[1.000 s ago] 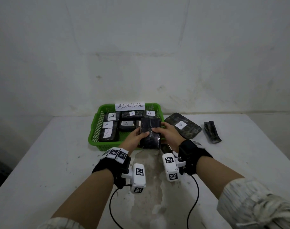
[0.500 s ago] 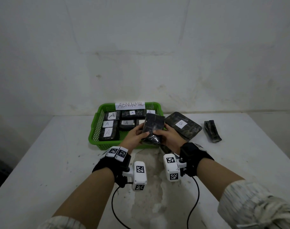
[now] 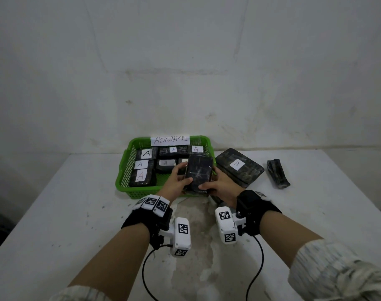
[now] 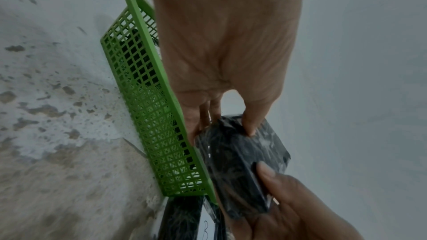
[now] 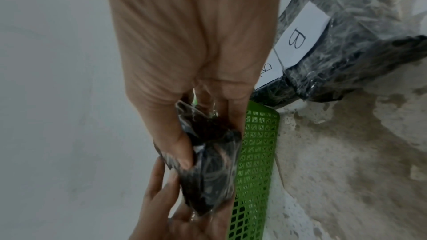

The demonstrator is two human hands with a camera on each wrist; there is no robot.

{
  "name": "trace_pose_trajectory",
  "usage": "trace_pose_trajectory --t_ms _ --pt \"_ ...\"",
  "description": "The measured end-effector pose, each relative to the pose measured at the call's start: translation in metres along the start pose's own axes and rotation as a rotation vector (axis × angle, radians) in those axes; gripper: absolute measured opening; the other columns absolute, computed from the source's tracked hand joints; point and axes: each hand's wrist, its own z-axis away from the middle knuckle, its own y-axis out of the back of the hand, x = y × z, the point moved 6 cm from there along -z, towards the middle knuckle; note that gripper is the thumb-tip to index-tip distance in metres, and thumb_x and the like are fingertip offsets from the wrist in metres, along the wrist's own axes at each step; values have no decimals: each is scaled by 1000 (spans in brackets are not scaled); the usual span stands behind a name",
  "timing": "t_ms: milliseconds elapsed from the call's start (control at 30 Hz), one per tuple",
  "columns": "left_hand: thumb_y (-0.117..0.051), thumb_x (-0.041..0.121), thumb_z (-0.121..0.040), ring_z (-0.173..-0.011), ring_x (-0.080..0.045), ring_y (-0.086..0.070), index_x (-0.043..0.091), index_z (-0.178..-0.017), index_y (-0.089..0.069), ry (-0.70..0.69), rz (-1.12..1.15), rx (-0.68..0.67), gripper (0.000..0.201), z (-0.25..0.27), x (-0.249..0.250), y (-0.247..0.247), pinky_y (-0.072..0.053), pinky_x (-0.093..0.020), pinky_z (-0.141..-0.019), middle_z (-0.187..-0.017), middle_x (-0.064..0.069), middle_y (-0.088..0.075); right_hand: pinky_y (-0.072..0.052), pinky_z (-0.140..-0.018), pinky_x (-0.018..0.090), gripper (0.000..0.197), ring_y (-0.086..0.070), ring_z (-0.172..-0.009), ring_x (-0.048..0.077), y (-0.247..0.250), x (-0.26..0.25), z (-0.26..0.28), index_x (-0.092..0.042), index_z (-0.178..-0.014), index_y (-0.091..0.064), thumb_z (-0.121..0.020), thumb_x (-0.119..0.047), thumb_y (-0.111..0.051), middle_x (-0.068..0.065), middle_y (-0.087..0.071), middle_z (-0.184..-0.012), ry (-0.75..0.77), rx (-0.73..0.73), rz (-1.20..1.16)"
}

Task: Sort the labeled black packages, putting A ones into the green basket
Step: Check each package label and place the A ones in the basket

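Observation:
Both hands hold one black plastic-wrapped package (image 3: 198,172) tilted up over the front right corner of the green basket (image 3: 124,170); no label shows on its visible face. My left hand (image 3: 180,173) grips its left edge and my right hand (image 3: 213,181) its right edge. In the left wrist view the thumb presses the package (image 4: 240,154) beside the basket wall (image 4: 148,98). In the right wrist view the thumb and fingers pinch the package (image 5: 208,163). Several packages marked A (image 3: 146,153) lie in the basket, under a paper sign reading ABNORMAL (image 3: 171,140).
A larger black package marked B (image 3: 239,166) lies on the white table just right of the basket, with another B label showing under it (image 5: 268,69). A small unlabeled black bundle (image 3: 278,173) lies farther right. The table's right edge (image 3: 358,196) is near.
The package went from lying nearly flat in both hands to tilted, its far end raised and turned right. The hands stayed at the basket's front right corner.

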Motion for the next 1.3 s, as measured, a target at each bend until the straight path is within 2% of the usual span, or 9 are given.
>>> trace_pose_trajectory --t_ms 133,267,467,567,700,967,1100,1233,1300 --pt "-54 2 -91 -119 -30 -51 9 -136 -41 29 12 53 48 -1 3 3 -43 -35 -93 -129 -19 -51 -53 -73 40 45 -63 -93 22 -1 -5 2 -26 -126 -42 -89 -16 -65 8 -62 -115 -4 69 -48" --pt "-53 17 -94 -108 -21 -53 10 -132 -48 110 150 -12 39 3 2 -5 -45 -40 -91 -117 -8 -57 -50 -69 42 24 -57 -88 22 -2 -12 1 -23 -110 -39 -97 -41 -49 1 -51 -102 -38 59 -79" --pt "-60 33 -88 -118 -25 -53 14 -125 -56 136 184 -65 42 5 -2 -7 -42 -52 -102 -125 -9 -59 -48 -63 39 28 -57 -86 26 2 -15 -4 -20 -93 -42 -89 -39 -63 6 -56 -97 12 148 30" --pt "-59 20 -90 -104 -17 -57 16 -121 -54 117 141 -91 32 7 0 -10 -46 -45 -97 -109 -3 -63 -48 -53 33 32 -58 -73 23 4 -17 -2 -18 -96 -35 -90 -33 -62 6 -55 -91 40 184 51" --pt "-58 12 -90 -99 -15 -57 12 -126 -52 63 86 -53 37 5 4 -9 -48 -31 -81 -111 -7 -61 -48 -52 31 25 -59 -74 20 2 -15 -1 -20 -105 -41 -92 -24 -61 5 -58 -92 0 132 25" --pt "-55 4 -90 -87 -8 -59 23 -114 -51 77 88 -141 30 7 4 -11 -50 -26 -71 -98 4 -62 -48 -54 31 38 -59 -69 19 2 -14 -1 -16 -115 -40 -88 -18 -66 9 -60 -97 14 161 27" --pt "-56 7 -90 -91 -8 -58 25 -119 -50 57 93 -112 34 7 5 -9 -49 -31 -82 -102 3 -62 -49 -60 34 51 -61 -74 22 2 -12 -1 -22 -125 -40 -84 -14 -69 11 -62 -102 -14 106 14" --pt "-58 8 -89 -110 -22 -57 26 -133 -46 113 92 -152 49 9 0 -11 -43 -48 -97 -119 -5 -60 -50 -58 32 56 -63 -68 19 4 -15 0 -18 -127 -38 -83 -10 -71 11 -64 -98 24 145 36" --pt "-57 5 -88 -109 -26 -56 27 -133 -45 108 93 -155 51 9 1 -12 -44 -50 -96 -119 -4 -59 -54 -67 39 59 -63 -73 21 4 -13 0 -18 -130 -37 -83 -14 -72 13 -64 -104 19 157 20"
